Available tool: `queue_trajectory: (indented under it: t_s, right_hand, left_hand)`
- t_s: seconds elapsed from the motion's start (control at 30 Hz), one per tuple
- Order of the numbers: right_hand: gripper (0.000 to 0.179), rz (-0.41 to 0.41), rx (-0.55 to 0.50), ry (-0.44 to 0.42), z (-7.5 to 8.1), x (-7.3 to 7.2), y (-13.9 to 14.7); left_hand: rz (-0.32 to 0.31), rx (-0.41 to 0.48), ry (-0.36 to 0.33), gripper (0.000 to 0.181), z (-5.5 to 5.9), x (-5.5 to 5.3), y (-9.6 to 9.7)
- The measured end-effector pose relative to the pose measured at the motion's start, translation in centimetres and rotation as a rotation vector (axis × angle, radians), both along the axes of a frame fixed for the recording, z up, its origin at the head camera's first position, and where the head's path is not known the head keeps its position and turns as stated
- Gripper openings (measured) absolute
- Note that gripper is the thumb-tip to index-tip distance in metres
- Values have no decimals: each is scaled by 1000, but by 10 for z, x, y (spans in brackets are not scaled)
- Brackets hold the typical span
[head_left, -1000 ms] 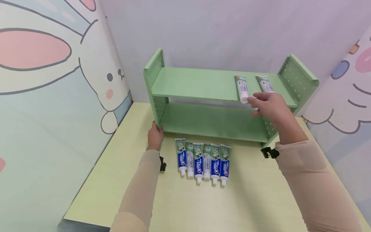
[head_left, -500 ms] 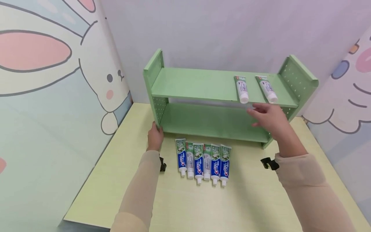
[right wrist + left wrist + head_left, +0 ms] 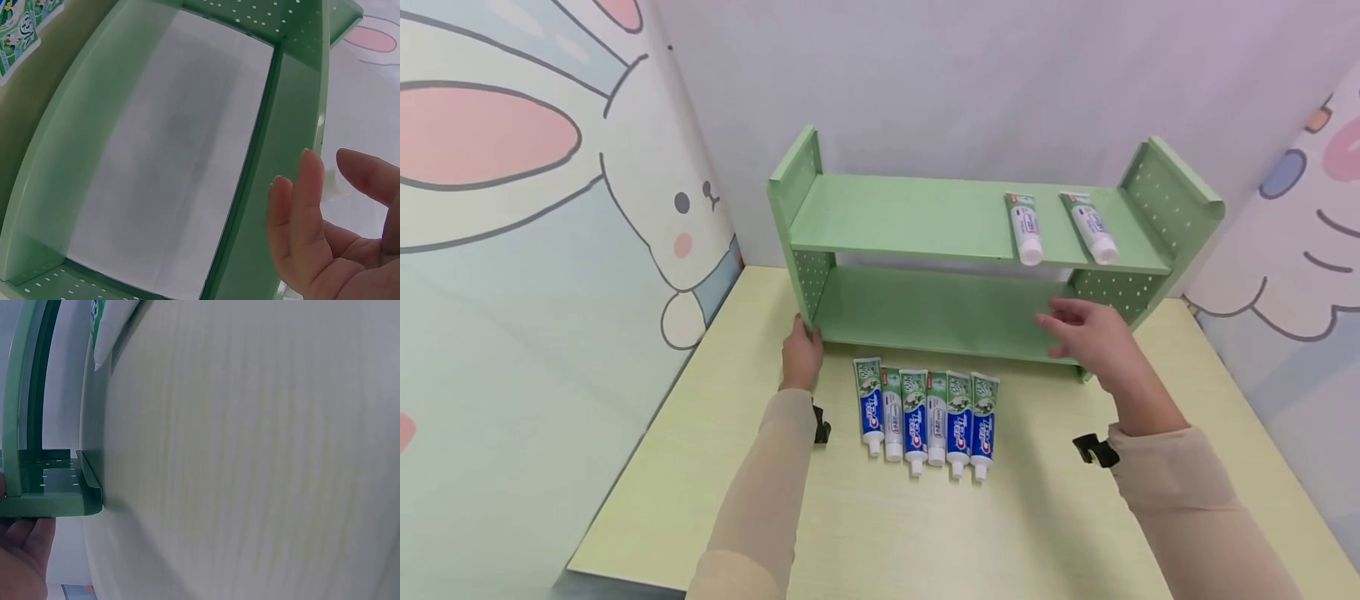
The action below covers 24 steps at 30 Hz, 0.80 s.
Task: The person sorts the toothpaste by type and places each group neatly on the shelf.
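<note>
A green two-tier shelf rack (image 3: 902, 218) stands at the back of the table. Its lower left front corner is gripped by my left hand (image 3: 802, 357), with thumb and fingers on either side of the metal in the left wrist view. My right hand (image 3: 1093, 337) hovers in front of the rack's right end, fingers loosely bent and holding nothing. Above it on the upper tier lie two white toothpaste tubes, one toothpaste tube (image 3: 1025, 228) left of the other toothpaste tube (image 3: 1091, 229), caps toward me. Several blue Crest toothpaste tubes (image 3: 915, 425) and white toothpaste tubes (image 3: 936, 421) form a row before the rack.
The pale yellow table (image 3: 925, 533) runs to a front edge at lower left. A light curtain-like wall (image 3: 940, 92) closes the back, and cartoon-printed panels stand at both sides. The lower tier (image 3: 940, 312) has a raised front lip.
My right hand has come down and away from the toothpaste tubes on the upper tier, to the level of the lower tier. My left hand stays on the rack.
</note>
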State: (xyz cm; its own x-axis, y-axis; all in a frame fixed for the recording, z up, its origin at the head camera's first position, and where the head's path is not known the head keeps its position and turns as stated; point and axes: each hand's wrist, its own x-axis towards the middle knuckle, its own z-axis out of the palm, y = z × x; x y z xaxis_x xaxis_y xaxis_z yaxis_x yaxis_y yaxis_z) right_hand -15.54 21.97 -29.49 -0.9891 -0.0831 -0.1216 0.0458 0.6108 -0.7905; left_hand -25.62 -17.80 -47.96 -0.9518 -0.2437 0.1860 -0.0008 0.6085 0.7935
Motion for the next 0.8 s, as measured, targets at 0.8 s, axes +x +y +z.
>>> queue_trajectory:
  t_s: [0.8]
  right_hand:
    - [57,20,-44,-14,-47,12,-17]
  left_hand:
    - [-7,21,-30,40,4,0,1]
